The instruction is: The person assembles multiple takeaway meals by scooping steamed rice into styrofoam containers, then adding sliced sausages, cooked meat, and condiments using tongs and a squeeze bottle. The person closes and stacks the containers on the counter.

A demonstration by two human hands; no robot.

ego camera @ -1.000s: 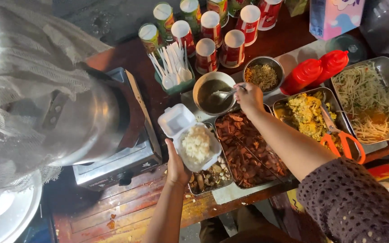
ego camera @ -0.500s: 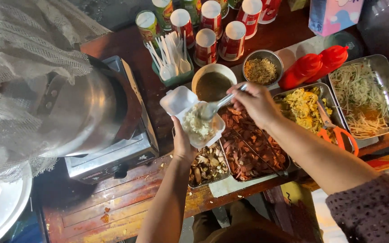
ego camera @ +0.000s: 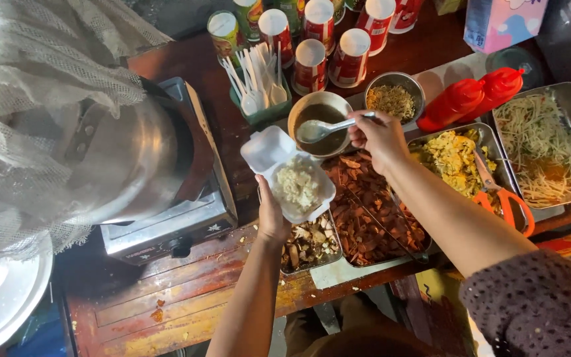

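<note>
While left hand (ego camera: 273, 215) cups white foam clamshell box (ego camera: 290, 173) of pale rice from underneath, above trays, fingers curled round base: box looks light, flimsy, dents easy, so support bottom, not hinged lid. Right hand (ego camera: 379, 137) pinches metal spoon (ego camera: 330, 128) by handle over round bowl of brown sauce (ego camera: 320, 122); probably drippy. Behind: red-and-white cylindrical cans (ego camera: 331, 53), two red squeeze bottles (ego camera: 476, 98), blue carton (ego camera: 501, 21) top right.

The left hand (ego camera: 272, 215) is raised on a bare forearm, fingers cupped upward in a grip. The right hand (ego camera: 379, 137), arm sleeved at the elbow, reaches forward, fingers pinched shut.
</note>
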